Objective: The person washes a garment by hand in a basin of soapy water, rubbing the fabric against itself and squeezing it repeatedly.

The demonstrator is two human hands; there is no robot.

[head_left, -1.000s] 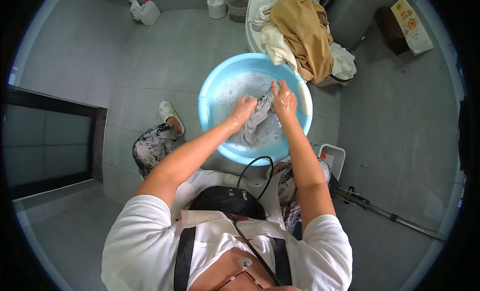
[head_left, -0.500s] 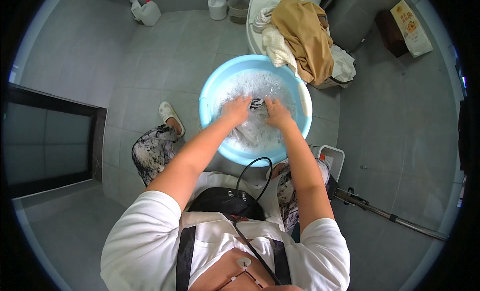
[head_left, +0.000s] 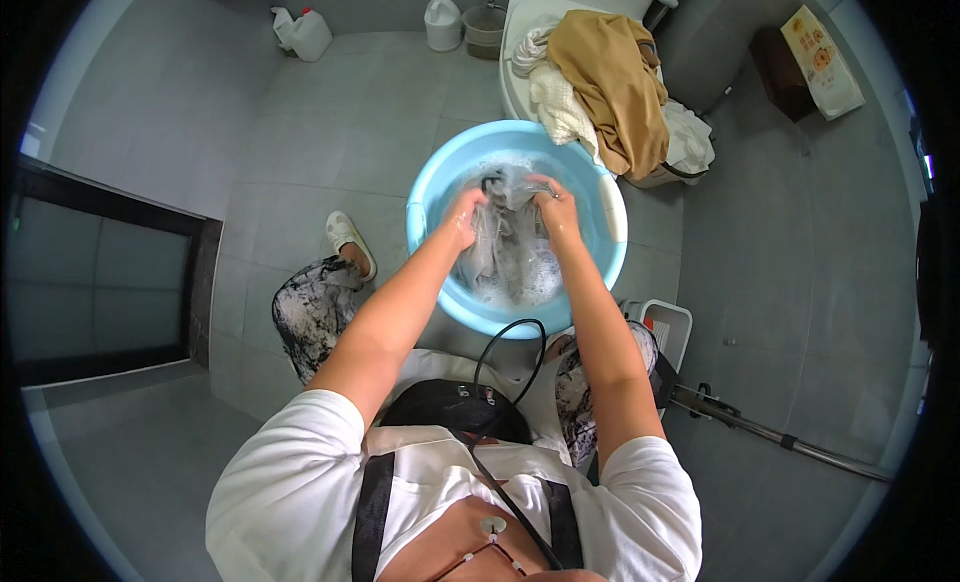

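A light blue basin (head_left: 427, 187) full of sudsy water stands on the floor before me. Out of the suds rises a wet grey garment (head_left: 507, 232) with a dark patch near its top; its lower part spreads under the foam. My left hand (head_left: 464, 214) is closed on the garment's left side. My right hand (head_left: 556, 208) pinches its upper right edge, fingers curled round the cloth. Some fingertips are hidden by the fabric.
Beyond the basin, a tan garment (head_left: 608, 82) and a cream knit cloth (head_left: 560, 102) lie on the toilet (head_left: 515, 87), overhanging the basin rim. White jugs (head_left: 304, 35) and a pump bottle (head_left: 442, 22) stand by the back wall. A metal pole (head_left: 790, 442) lies at right.
Both hands have come up out of the suds, lifting the grey garment partly above the water. Earlier they were spread over it, pressing down in the foam.
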